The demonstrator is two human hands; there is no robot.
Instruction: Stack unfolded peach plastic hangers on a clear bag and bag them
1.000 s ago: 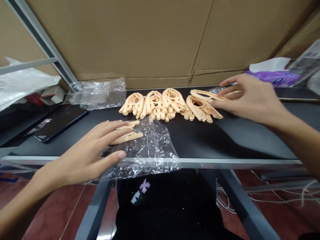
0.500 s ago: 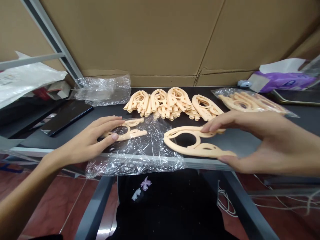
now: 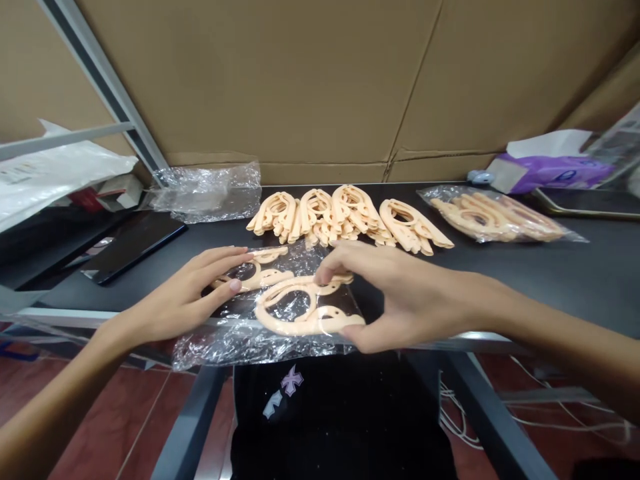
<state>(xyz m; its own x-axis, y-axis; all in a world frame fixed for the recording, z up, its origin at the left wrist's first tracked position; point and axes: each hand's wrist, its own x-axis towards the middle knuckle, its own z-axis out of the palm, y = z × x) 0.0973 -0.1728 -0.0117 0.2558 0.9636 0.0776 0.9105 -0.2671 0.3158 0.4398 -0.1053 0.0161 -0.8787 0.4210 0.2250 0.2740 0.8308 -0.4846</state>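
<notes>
My right hand (image 3: 395, 293) grips a beige folding hanger (image 3: 285, 327) between thumb and fingertips by its right-hand ends. That hanger is over a clear plastic bag (image 3: 220, 347) at the table's front edge; whether it is inside or on top I cannot tell. Another folding hanger (image 3: 250, 277) lies at the bag's left part, its end close to the held one. My left hand (image 3: 195, 287) rests over this hanger and the bag, fingers stretched out and thumb apart. Behind the hands, several folding hangers (image 3: 320, 213) are piled in a row.
A filled clear bag of hangers (image 3: 490, 213) lies to the right, near a purple tissue pack (image 3: 555, 172). Crumpled clear bags (image 3: 210, 190) are at the back left, by a dark phone-like slab (image 3: 135, 247). Cardboard (image 3: 280, 80) walls the back; a metal post (image 3: 107, 87) stands left.
My right hand has moved left with the folding hanger, from right of the bag to over it. My left hand has stayed on the bag. The camera view has shifted slightly.
</notes>
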